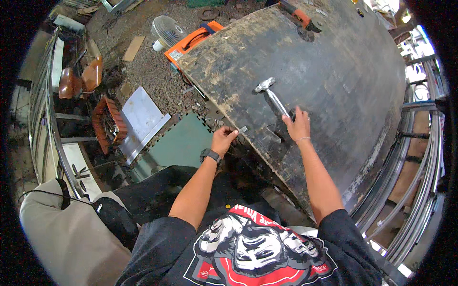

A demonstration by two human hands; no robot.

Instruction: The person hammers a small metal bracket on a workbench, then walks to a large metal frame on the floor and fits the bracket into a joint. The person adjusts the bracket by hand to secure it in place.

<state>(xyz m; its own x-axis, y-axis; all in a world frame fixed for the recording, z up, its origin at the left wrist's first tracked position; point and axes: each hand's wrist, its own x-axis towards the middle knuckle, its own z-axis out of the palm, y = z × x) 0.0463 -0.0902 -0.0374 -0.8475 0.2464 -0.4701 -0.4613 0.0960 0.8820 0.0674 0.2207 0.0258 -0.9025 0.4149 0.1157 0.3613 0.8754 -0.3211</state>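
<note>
My left hand (223,142), with a dark watch on its wrist, is closed at the table's near left edge. Its thumb and fingers pinch a small flat metal piece (243,129), which lies against the worn dark tabletop (334,90). To the right, my right hand (298,126) is closed on the handle end of a silver ball-peen hammer (274,97). The hammer's head points away from me, low over the tabletop or resting on it; I cannot tell which. Between my hands lies a thin bent metal strip (274,134).
An orange-and-black power tool (300,18) lies at the table's far end. Beyond the left edge are an orange case (191,42), a white fan (167,31), a green mat (176,145), a metal sheet (142,119) and a reddish crate (109,125). Long metal bars (420,186) run along the right.
</note>
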